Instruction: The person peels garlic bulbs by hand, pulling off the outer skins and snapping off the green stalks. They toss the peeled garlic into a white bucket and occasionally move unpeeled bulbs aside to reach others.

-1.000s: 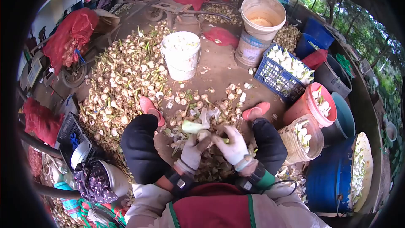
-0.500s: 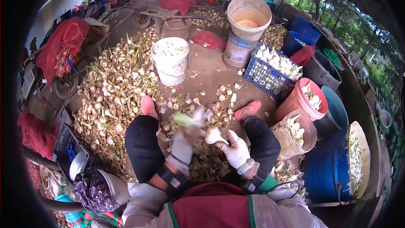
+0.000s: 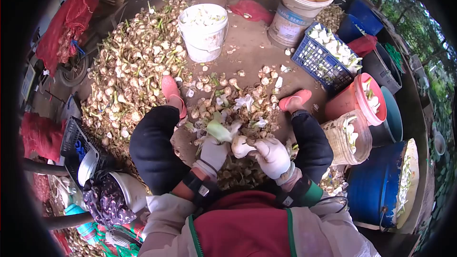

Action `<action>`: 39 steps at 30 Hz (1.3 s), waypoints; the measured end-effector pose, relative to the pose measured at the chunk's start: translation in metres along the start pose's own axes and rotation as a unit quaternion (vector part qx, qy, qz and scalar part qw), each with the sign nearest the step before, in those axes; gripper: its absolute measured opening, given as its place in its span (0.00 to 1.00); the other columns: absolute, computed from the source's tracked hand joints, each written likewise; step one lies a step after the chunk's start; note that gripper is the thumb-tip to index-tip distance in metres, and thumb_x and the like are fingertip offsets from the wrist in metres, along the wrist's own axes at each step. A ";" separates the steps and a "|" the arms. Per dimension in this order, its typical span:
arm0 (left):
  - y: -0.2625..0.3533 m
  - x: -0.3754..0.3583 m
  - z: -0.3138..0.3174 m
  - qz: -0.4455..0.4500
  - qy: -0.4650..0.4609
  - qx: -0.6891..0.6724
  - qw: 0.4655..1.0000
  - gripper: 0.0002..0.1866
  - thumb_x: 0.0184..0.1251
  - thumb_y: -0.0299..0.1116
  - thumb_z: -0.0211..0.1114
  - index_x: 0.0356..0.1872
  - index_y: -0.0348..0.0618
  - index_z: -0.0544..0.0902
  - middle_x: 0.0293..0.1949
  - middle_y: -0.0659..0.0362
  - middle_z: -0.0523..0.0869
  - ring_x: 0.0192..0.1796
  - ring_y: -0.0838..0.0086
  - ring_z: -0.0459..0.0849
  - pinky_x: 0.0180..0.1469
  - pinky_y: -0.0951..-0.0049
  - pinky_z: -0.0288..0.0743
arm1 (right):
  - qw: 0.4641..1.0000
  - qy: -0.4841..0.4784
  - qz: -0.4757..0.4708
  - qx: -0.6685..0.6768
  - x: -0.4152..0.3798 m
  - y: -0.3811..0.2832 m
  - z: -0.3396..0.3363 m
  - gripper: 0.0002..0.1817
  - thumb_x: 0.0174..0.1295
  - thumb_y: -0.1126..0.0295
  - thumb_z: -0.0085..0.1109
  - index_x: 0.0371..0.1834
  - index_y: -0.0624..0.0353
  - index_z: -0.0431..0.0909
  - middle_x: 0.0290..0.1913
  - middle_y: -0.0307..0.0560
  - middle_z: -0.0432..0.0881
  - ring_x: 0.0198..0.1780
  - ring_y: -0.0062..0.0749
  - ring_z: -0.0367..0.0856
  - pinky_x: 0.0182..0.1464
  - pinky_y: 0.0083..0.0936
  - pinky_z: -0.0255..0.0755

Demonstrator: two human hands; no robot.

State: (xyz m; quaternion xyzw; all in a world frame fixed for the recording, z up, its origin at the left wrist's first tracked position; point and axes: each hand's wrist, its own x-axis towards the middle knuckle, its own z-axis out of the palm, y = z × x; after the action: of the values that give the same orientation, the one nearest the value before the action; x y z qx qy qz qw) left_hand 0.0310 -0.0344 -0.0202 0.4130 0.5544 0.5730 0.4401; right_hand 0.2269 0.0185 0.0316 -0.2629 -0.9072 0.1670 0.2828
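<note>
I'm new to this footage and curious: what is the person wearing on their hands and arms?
Both the left hand and the right hand wear off-white fabric gloves. Each forearm carries a black strapped band with a small pale label. A green cuff shows at the right wrist, with a thin dark cable beside it. The sleeves are pale cream.

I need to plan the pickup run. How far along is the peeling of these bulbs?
Done: peeled white pieces fill the blue plastic crate and the white plastic bucket. In hand: the left hand grips a green-stalked husk, the right hand a peeled white bulb. Left: the large pile of unpeeled bulbs.
</note>
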 end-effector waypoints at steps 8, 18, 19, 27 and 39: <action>-0.010 0.010 -0.015 -0.071 -0.208 0.367 0.904 0.21 0.61 0.37 0.63 0.54 0.39 0.78 0.45 0.45 0.85 0.46 0.57 0.85 0.50 0.68 0.78 | 0.993 0.040 0.089 -0.067 0.008 0.013 0.000 0.16 0.53 0.72 0.63 0.46 0.54 0.77 0.36 0.49 0.82 0.38 0.46 0.81 0.42 0.38 0.74; 0.041 0.014 0.037 0.111 -0.042 0.294 0.948 0.14 0.56 0.25 0.59 0.45 0.37 0.79 0.38 0.45 0.84 0.41 0.50 0.82 0.45 0.57 0.76 | 0.990 0.097 0.084 -0.060 -0.009 0.005 -0.021 0.12 0.50 0.74 0.61 0.39 0.56 0.74 0.31 0.48 0.79 0.35 0.45 0.79 0.38 0.39 0.71; 0.047 0.014 0.043 0.113 -0.031 0.268 0.956 0.13 0.57 0.24 0.57 0.44 0.36 0.80 0.38 0.45 0.84 0.40 0.49 0.83 0.44 0.58 0.76 | 0.989 0.106 0.083 -0.067 -0.010 0.008 -0.027 0.12 0.50 0.74 0.61 0.39 0.56 0.74 0.31 0.48 0.79 0.35 0.45 0.79 0.38 0.39 0.71; 0.066 0.006 0.059 0.230 -0.075 0.430 0.870 0.10 0.63 0.27 0.56 0.42 0.38 0.82 0.35 0.49 0.86 0.37 0.59 0.86 0.39 0.63 0.78 | 0.986 0.111 -0.005 -0.122 -0.033 0.023 -0.062 0.12 0.47 0.76 0.61 0.37 0.55 0.75 0.35 0.45 0.80 0.37 0.41 0.80 0.40 0.36 0.71; 0.026 -0.005 0.069 -0.006 -0.051 0.068 0.996 0.17 0.65 0.39 0.65 0.46 0.34 0.80 0.38 0.55 0.86 0.41 0.72 0.84 0.46 0.71 0.77 | 0.643 0.120 0.418 0.631 -0.062 0.036 -0.002 0.08 0.67 0.72 0.57 0.46 0.62 0.76 0.37 0.42 0.83 0.34 0.21 0.78 0.36 0.20 0.72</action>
State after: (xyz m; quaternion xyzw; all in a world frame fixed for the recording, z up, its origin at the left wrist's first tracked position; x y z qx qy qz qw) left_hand 0.0976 -0.0204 0.0088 0.4668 0.5716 0.5097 0.4423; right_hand 0.2856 0.0122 -0.0092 -0.3897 -0.3340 0.7662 0.3866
